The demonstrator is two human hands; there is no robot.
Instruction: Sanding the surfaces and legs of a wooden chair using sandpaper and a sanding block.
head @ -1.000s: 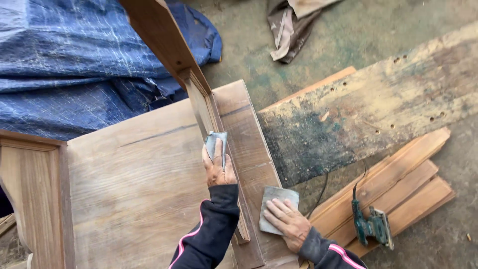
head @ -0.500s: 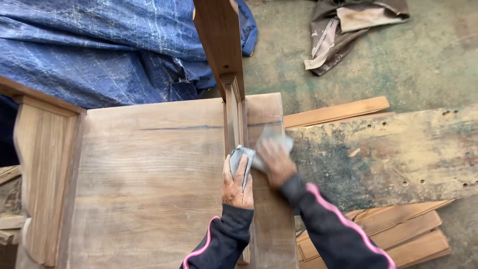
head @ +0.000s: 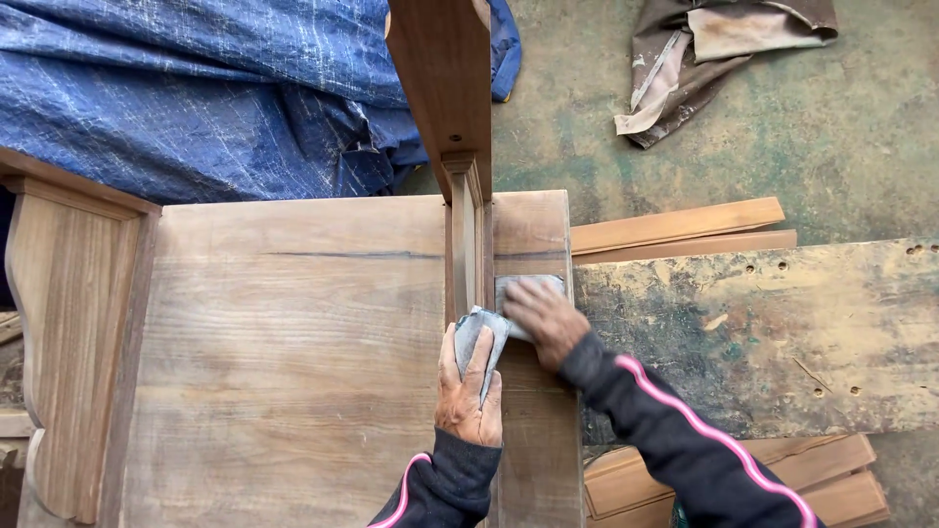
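Seen from above, at 9 o'clock: a curved wooden side panel of a piece of furniture, lying on its side. Above it, toward 11 o'clock, a crumpled blue tarp. Filling the centre, a broad flat wooden panel with a dark crack near its top edge. Rising from 12 o'clock down to the middle, an upright wooden post with a narrow rail below it.

Just below centre, left hand in a dark sleeve with a pink stripe, fingers closed around a folded grey sandpaper sheet, pressing it against the rail's lower end. Touching it at 3 o'clock, right hand lying flat, fingers pressed down on a second grey sandpaper piece on the narrow board beside the rail.

Compared with half a second ago: right hand shifted slightly lower and nearer the left; one second ago resting well apart at 5 o'clock with its paper.

At 3 o'clock, a weathered plank with drill holes; lighter boards above, more at 5 o'clock. At 1 o'clock, a brown rag on green concrete.
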